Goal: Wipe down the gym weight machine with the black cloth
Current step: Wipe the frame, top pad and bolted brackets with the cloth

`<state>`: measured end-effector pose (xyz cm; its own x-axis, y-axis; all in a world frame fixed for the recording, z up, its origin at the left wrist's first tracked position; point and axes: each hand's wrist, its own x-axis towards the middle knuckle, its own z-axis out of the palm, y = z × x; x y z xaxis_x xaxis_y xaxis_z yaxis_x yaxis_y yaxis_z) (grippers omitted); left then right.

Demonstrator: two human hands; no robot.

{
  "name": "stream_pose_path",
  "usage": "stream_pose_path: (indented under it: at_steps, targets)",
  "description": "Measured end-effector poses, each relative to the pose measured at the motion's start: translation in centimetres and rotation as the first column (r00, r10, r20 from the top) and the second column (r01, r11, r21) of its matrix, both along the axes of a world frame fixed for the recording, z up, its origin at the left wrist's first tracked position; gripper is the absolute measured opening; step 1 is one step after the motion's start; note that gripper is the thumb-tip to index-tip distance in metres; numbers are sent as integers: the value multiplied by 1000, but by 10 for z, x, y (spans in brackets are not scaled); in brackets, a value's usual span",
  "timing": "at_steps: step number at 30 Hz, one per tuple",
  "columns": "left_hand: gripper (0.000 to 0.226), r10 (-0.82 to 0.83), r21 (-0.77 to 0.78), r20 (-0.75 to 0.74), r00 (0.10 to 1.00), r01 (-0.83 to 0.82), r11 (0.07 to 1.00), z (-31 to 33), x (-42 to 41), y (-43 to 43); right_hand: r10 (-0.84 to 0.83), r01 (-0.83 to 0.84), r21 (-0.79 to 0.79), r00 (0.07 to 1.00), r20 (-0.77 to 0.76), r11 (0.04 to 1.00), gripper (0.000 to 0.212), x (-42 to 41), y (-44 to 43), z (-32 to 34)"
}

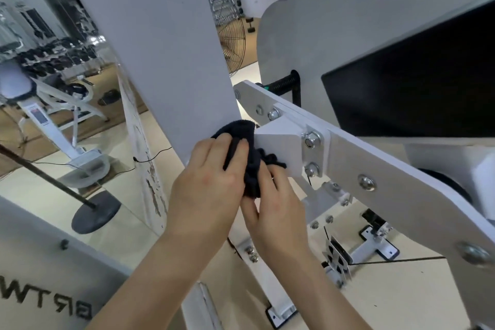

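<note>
Two grips: your left grip [211, 182] curls over the top of the black cloth [251, 166]; your right grip [273, 203] is clamped on its bunched lower end.
Cloth position: it is pressed into the corner where the white upright [166, 48] of the weight machine [348, 158] meets the angled arm [278, 136], at the upright's right edge.
Step in hand: most likely wiping that joint.
Do it well: flatten the wad so more cloth meets the paint. Run it down the upright's edge, then out along the arm's top edge, overlapping each pass.
Bolts: the bolt heads [310, 140] sit just beside the cloth, so push a fingertip through the fabric and circle each one.
Watch: keep the loose tail tucked into your right grip so folds don't catch on the hardware.
</note>
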<state>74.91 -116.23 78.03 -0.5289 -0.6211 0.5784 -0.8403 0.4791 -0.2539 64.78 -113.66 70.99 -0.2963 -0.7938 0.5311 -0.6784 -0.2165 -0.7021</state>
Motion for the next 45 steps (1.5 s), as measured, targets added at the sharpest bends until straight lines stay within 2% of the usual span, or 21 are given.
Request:
stream_pose_path:
  at_steps: [3,5,7,12,14,16,18,19,21,23,25,26,29,31,33,35,37,38,40,42,45]
  targets:
    - [45,-119,32,-145,982,125,992,1,-1,-2,-50,49,-114,999,-7,992,42,-8,-3,19]
    - [44,-123,-6,-237,964,125,992,0,-4,0,-126,98,-220,985,-119,971,42,-11,-8,33]
    - [42,-104,-50,-213,971,96,994,-7,-9,0,-197,122,-265,940,-279,957,36,-17,-12,36]
    - [34,-193,28,-118,974,197,980,-23,-18,-6,-259,208,-155,766,-588,966,15,-48,4,13]
    - [29,-235,22,-106,966,239,971,-31,-21,0,-240,233,-92,757,-608,968,16,-57,18,16]
    - [22,-248,-50,-214,945,243,969,-29,-24,6,-223,198,-106,794,-566,974,14,-59,22,35]
    - [21,-218,-145,-322,921,180,973,-16,-27,-1,-215,171,-129,785,-581,977,26,-58,11,58]
    - [23,-195,-139,-327,925,157,978,-9,-29,-5,-201,179,-100,749,-632,979,34,-56,5,66]
    - [24,-171,-77,-244,955,156,985,-3,-32,-12,-163,233,-7,659,-735,973,42,-53,-1,71]
    - [35,-155,-6,-85,984,155,988,-7,-33,-19,-73,292,125,582,-810,948,47,-53,-1,74]
    - [46,-123,63,49,991,120,991,-12,-32,-20,66,292,262,542,-837,920,66,-56,-2,85]
    - [46,-98,54,62,993,95,994,-10,-34,-22,125,280,319,541,-831,906,75,-59,-8,94]
    - [63,-68,41,-35,997,69,997,5,-42,-25,221,266,415,542,-811,870,83,-67,-34,108]
    - [67,-122,81,-123,985,133,988,8,-41,-24,179,191,315,514,-839,930,70,-71,-32,103]
    - [63,-161,91,-249,955,188,978,3,-32,-15,125,118,227,558,-820,967,54,-73,-11,95]
    - [56,-160,87,-425,891,216,973,0,-20,2,77,36,153,736,-672,988,47,-74,9,90]
    - [45,-167,32,-612,773,236,971,5,-10,21,59,-54,23,895,-441,998,50,-62,21,95]
    - [42,-157,0,-700,696,219,976,11,-4,27,56,-99,-94,923,-380,991,56,-51,22,99]
    - [50,-91,-22,-820,565,128,992,22,8,28,50,-150,-231,920,-389,961,67,-23,12,101]
    - [58,5,48,-855,519,70,996,28,22,21,74,-167,-185,901,-428,968,75,4,0,92]
    - [56,115,170,-900,420,96,981,27,34,18,179,-226,-107,926,-332,968,84,21,-15,61]
